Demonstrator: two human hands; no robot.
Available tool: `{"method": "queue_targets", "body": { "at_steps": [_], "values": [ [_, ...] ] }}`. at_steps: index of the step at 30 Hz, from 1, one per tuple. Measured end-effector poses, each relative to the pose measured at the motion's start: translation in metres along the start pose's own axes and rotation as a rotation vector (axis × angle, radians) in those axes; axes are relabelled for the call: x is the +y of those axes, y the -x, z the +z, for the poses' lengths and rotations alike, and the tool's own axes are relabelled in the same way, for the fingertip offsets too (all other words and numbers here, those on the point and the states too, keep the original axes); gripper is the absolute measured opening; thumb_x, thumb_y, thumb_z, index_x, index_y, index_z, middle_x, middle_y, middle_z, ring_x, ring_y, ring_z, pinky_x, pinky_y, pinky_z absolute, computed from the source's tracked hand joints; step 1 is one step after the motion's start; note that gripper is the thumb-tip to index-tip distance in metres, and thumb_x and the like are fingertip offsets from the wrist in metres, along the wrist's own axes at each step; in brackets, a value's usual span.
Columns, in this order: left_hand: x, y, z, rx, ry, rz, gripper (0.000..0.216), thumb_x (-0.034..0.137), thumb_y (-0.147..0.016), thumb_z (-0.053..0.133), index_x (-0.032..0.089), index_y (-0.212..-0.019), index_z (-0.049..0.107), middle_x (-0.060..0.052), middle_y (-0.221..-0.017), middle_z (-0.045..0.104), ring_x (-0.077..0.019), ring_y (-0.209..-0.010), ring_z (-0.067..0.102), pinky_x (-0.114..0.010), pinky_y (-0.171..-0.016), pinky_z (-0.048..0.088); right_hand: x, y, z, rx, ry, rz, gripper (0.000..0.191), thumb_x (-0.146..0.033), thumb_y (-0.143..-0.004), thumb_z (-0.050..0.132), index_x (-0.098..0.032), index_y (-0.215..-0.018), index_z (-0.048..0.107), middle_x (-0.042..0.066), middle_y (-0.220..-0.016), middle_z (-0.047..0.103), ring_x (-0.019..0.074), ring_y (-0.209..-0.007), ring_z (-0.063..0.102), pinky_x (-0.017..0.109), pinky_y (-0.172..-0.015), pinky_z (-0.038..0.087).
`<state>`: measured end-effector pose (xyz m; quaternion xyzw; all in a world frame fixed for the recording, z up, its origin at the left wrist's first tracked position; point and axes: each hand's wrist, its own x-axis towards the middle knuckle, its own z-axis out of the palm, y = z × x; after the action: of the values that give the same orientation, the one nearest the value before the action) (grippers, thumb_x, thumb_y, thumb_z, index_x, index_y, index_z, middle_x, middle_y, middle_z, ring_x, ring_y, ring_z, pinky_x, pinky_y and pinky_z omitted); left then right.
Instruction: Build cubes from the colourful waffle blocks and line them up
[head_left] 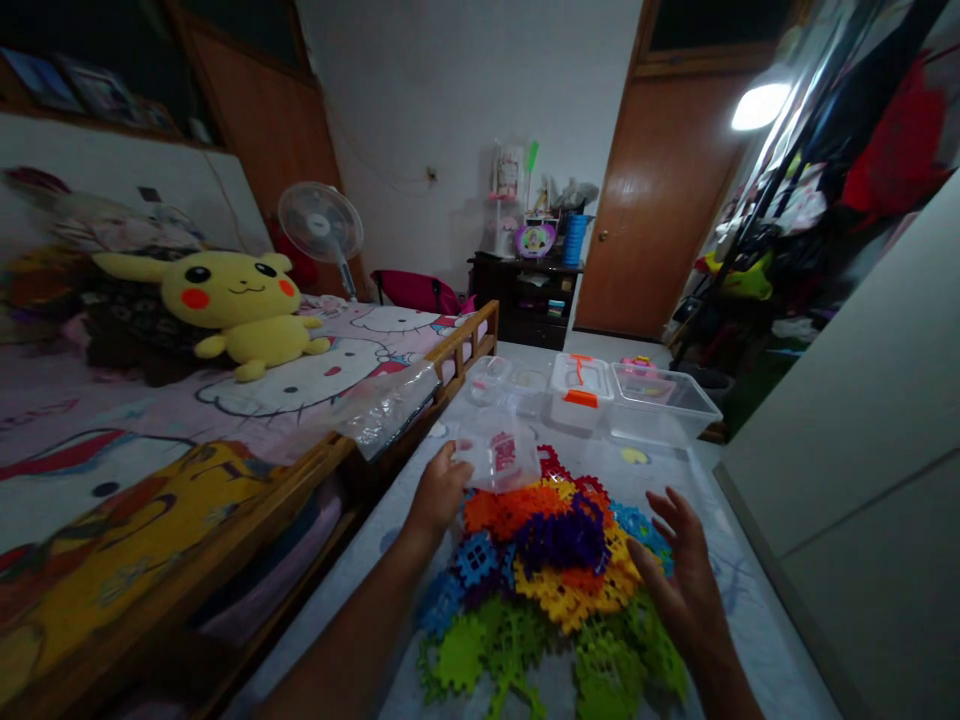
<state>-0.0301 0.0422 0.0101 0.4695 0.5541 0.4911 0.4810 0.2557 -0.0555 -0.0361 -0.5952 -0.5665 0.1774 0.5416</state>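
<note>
A heap of colourful interlocking plastic tiles [551,560], green, yellow, orange, purple and blue, lies on the pale floor in front of me. My left hand [439,490] is closed on the edge of a clear plastic bag [499,452] with a red print, held just above the far side of the heap. Fingers spread, my right hand [679,575] hovers open at the heap's right side and holds nothing.
A wooden-framed bed [420,400] with a yellow plush toy [232,305] runs along the left. Clear plastic boxes [660,405], one with an orange latch [581,390], stand beyond the heap. A grey cabinet [862,440] stands at the right. A fan and a dark dresser stand by the far wall.
</note>
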Motion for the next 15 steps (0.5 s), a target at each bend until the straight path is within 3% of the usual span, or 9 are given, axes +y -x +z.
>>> {"method": "queue_targets", "body": {
  "at_steps": [3, 6, 10, 15],
  "values": [
    [-0.009, -0.035, -0.020, 0.113, -0.216, -0.037, 0.036, 0.021, -0.070, 0.049, 0.017, -0.104, 0.058, 0.006, -0.055, 0.050, -0.0098, -0.042, 0.046, -0.018, -0.043, 0.032, 0.017, 0.003, 0.002, 0.114, 0.091, 0.026, 0.071, -0.046, -0.082, 0.060, -0.023, -0.142, 0.031, 0.015, -0.135, 0.049, 0.0305, -0.118, 0.052, 0.051, -0.096, 0.043],
    [-0.014, -0.057, -0.027, 0.159, -0.264, -0.072, 0.030, 0.021, -0.072, 0.049, 0.015, -0.101, 0.058, 0.005, -0.052, 0.049, -0.0103, -0.041, 0.045, -0.018, -0.041, 0.032, 0.025, 0.006, 0.004, 0.158, 0.146, 0.075, 0.071, -0.049, -0.081, 0.058, -0.021, -0.141, 0.034, 0.016, -0.133, 0.050, 0.0309, -0.110, 0.056, 0.049, -0.088, 0.048],
    [-0.022, -0.073, -0.022, 0.218, -0.284, -0.093, 0.032, 0.021, -0.075, 0.051, 0.015, -0.106, 0.054, 0.005, -0.055, 0.051, -0.0104, -0.042, 0.050, -0.018, -0.043, 0.035, 0.031, 0.005, 0.002, 0.193, 0.205, 0.109, 0.067, -0.051, -0.081, 0.056, -0.020, -0.138, 0.039, 0.016, -0.131, 0.052, 0.0311, -0.106, 0.057, 0.046, -0.084, 0.049],
    [-0.037, -0.082, -0.011, 0.255, -0.303, -0.088, 0.042, 0.029, -0.080, 0.052, 0.015, -0.119, 0.047, 0.004, -0.059, 0.054, -0.0134, -0.044, 0.054, -0.022, -0.045, 0.041, 0.042, 0.003, -0.001, 0.134, 0.294, 0.037, 0.055, -0.052, -0.083, 0.051, -0.017, -0.126, 0.051, 0.015, -0.127, 0.054, 0.0317, -0.113, 0.055, 0.050, -0.096, 0.043]
  ]
}}
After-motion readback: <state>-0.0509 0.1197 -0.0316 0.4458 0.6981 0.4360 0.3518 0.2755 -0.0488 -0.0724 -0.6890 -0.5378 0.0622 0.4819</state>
